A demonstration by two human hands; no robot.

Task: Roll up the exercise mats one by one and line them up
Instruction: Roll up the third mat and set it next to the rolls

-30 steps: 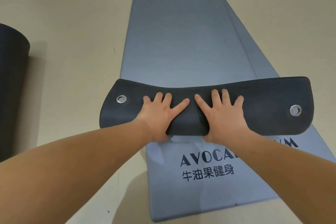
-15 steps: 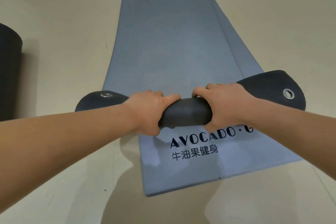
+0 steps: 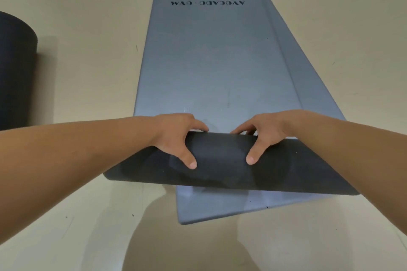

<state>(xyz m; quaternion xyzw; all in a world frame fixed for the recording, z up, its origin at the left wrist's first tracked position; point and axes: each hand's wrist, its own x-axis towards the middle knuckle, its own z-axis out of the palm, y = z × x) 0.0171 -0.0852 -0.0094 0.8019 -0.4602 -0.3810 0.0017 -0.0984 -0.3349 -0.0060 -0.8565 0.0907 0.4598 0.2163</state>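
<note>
A grey-blue exercise mat (image 3: 211,66) with dark lettering lies flat on the floor and stretches away from me. Its near end is turned over into a dark roll (image 3: 220,160) lying across the mat. My left hand (image 3: 178,136) grips the roll left of its middle, thumb on the near side and fingers over the far side. My right hand (image 3: 264,134) grips it the same way, right of the middle. A second grey-blue mat (image 3: 220,207) lies underneath and sticks out in front of the roll, along the right side and at the far end.
A rolled-up dark mat (image 3: 15,68) lies on the beige floor (image 3: 88,50) at the left edge of view. Bare floor runs along both sides of the flat mats.
The roll has grown thicker and travelled further up the mat, covering the near lettering. Both hands went from flat palms to curled grips on the roll, and the eyelet corners are now out of sight.
</note>
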